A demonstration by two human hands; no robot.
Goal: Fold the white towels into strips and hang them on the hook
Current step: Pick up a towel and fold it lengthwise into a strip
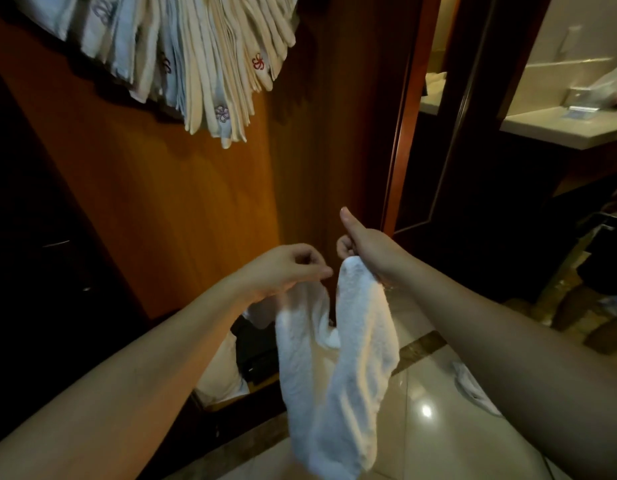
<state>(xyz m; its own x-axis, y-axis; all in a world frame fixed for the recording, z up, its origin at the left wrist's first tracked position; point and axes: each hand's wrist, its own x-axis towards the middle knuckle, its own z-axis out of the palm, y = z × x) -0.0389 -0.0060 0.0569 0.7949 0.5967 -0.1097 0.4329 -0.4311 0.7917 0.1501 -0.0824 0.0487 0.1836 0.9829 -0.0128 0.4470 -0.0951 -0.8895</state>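
- White terry towel (pixel 338 368) hangs in front of the person between both hands, low centre of view, above the glossy tiled floor (pixel 449 441).
- Right hand (pixel 364 242) grips one top end of the towel, fingers curled round it, thumb sticking up.
- Left hand (pixel 286 268) pinches the other top end between thumb and fingertips; the cloth drops away under the palm.
- The towel sags in a U between the two grips, both halves already narrowed lengthwise, lower end trailing towards the bottom edge of view.
- Step in hand, as I judge it: folding into a strip, hands close together and about to bring the two ends together.
- Bundle of hung towels (pixel 182 60) fans out at the top left against the wooden panel (pixel 182 202); the hook itself is hidden behind them.
- Next move likely calls for matching the ends, smoothing the strip, then a lift up and left to the bundle.
- Another white cloth (pixel 473 386) lies on the floor at right.
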